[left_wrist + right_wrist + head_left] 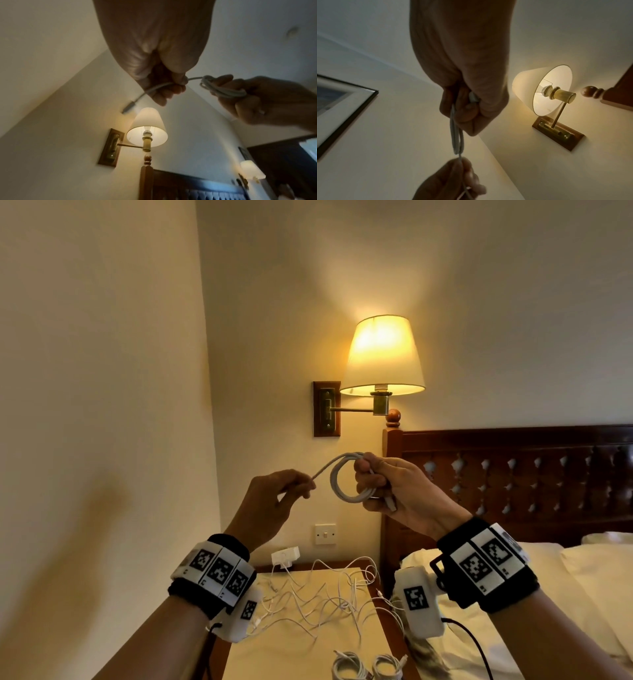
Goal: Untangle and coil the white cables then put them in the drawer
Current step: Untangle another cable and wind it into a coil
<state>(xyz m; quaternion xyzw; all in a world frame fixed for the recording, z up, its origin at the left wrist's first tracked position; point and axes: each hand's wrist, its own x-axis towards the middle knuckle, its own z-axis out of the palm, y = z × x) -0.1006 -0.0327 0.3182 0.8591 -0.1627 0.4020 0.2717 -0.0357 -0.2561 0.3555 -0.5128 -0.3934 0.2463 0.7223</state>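
Observation:
My right hand [373,484] grips a small coil of white cable [342,484] held up in front of the wall. The same coil [456,136] hangs edge-on below the right fingers. My left hand [301,486] pinches the loose tail of that cable [322,469] just left of the coil. In the left wrist view the tail [159,86] runs through the left fingers and its plug end [128,107] sticks out beyond them. A tangle of white cables [318,597] lies on the bedside table [291,655]. Two coiled cables [368,666] lie at the table's near edge. No drawer is in view.
A lit wall lamp [382,357] hangs above the hands. A dark wooden headboard [513,470] and a bed with white pillows [599,573] are to the right. A white charger [286,554] sits in the wall outlet behind the table, below a light switch [325,534].

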